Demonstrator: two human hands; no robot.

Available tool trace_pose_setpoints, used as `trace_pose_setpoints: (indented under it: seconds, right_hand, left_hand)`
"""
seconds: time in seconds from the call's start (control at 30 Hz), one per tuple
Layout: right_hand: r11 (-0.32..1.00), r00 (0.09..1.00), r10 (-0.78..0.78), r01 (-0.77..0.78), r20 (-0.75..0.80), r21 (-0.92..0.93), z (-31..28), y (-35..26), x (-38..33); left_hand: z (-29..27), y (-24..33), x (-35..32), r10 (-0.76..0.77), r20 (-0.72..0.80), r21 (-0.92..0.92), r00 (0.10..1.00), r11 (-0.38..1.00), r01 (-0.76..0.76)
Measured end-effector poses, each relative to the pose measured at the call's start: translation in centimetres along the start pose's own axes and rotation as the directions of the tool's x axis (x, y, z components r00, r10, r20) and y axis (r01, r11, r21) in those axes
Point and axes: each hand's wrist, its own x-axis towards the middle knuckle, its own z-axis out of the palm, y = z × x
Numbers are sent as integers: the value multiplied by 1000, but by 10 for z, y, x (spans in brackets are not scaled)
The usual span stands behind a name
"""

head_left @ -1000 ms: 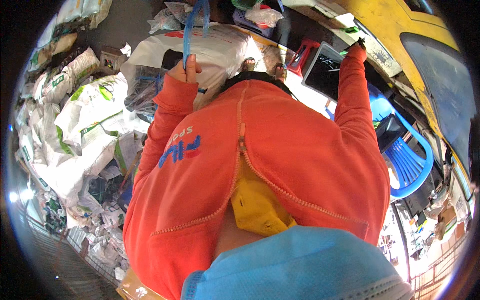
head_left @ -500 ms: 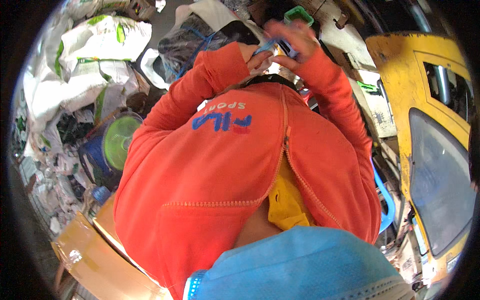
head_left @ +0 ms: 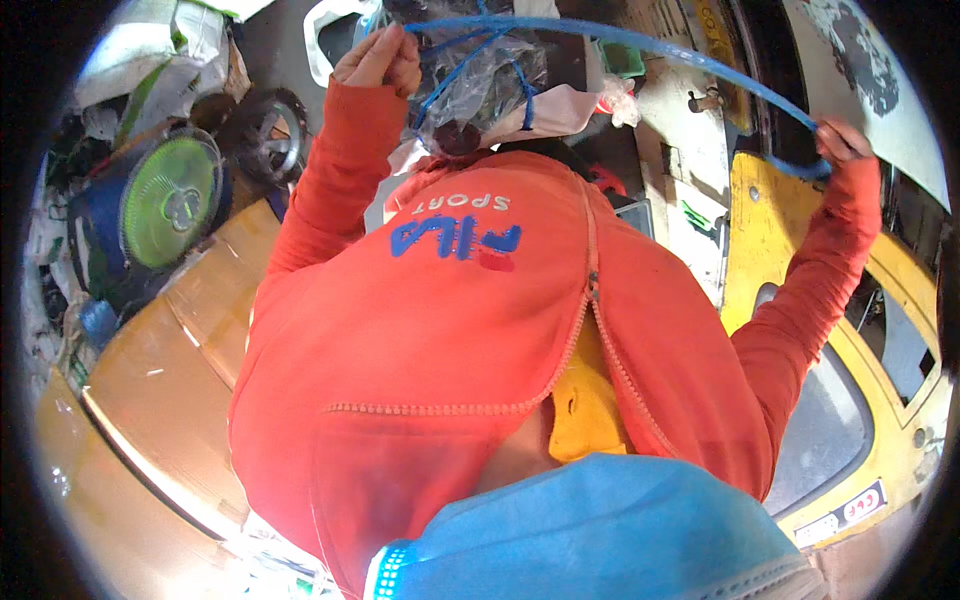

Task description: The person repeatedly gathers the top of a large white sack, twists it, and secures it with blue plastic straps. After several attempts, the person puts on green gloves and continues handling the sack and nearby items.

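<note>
My left hand (head_left: pixel 380 58) is closed around a blue strap (head_left: pixel 640 45) at the top of a clear plastic bag (head_left: pixel 480 80) full of dark items. The strap runs in a long arc across the top of the view to my right hand (head_left: pixel 840 140), which grips its far end with the arm stretched out wide. The bag hangs in front of my chest, wrapped by more blue strap. My orange zipped jacket (head_left: pixel 480 340) fills the middle of the view.
A green and blue fan (head_left: pixel 165 205) lies at the left beside a dark wheel (head_left: pixel 265 125). Brown cardboard boxes (head_left: pixel 150 400) sit at lower left. A yellow vehicle body (head_left: pixel 800 300) stands on the right. White sacks (head_left: pixel 150 50) are piled at the top left.
My hands were together in front of my chest; now they are spread far apart, drawing the blue strap out long. The view has swung, bringing the fan and boxes in.
</note>
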Motion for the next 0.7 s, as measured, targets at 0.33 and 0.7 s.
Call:
trace_pose_setpoints:
  seconds: [0.33,0.7]
  right_hand:
    - [-26,185,-845,923,501,-385,209,-75,64]
    - [-229,118,-585,925,802,-303,233,-60,99]
  left_hand:
    - [11,-21,7,-85,-186,-213,979,976,44]
    - [7,-45,-7,71,-197,106,978,993,-51]
